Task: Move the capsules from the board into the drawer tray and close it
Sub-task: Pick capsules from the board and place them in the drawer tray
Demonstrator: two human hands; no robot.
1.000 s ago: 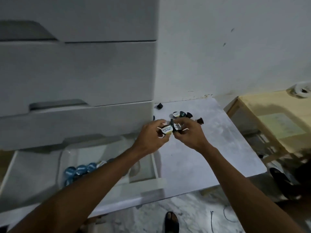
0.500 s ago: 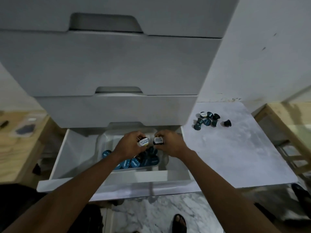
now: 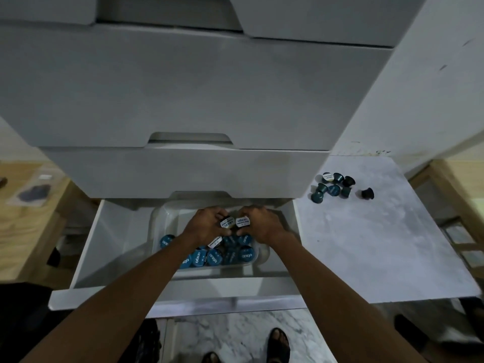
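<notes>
Left arm: bare, reaching from lower left of frame up toward centre.
Left hand [image 3: 207,225]: centre of frame, knuckles up, fingers curled closed on a white-lidded capsule [image 3: 226,222].
Right arm: bare, rising from lower right toward centre.
Right hand [image 3: 262,223]: just beside the left, curled closed on a second white-lidded capsule [image 3: 243,221].
Feet: sandalled, bottom edge.

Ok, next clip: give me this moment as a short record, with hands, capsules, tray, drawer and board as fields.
left hand: over the tray, holding a white-lidded capsule
right hand: over the tray, holding another white-lidded capsule
tray: clear, in the drawer, many blue capsules inside
drawer: bottom one, pulled open
board: white, right of the drawer, a cluster of dark capsules left near its back edge
task: unfinished
</notes>
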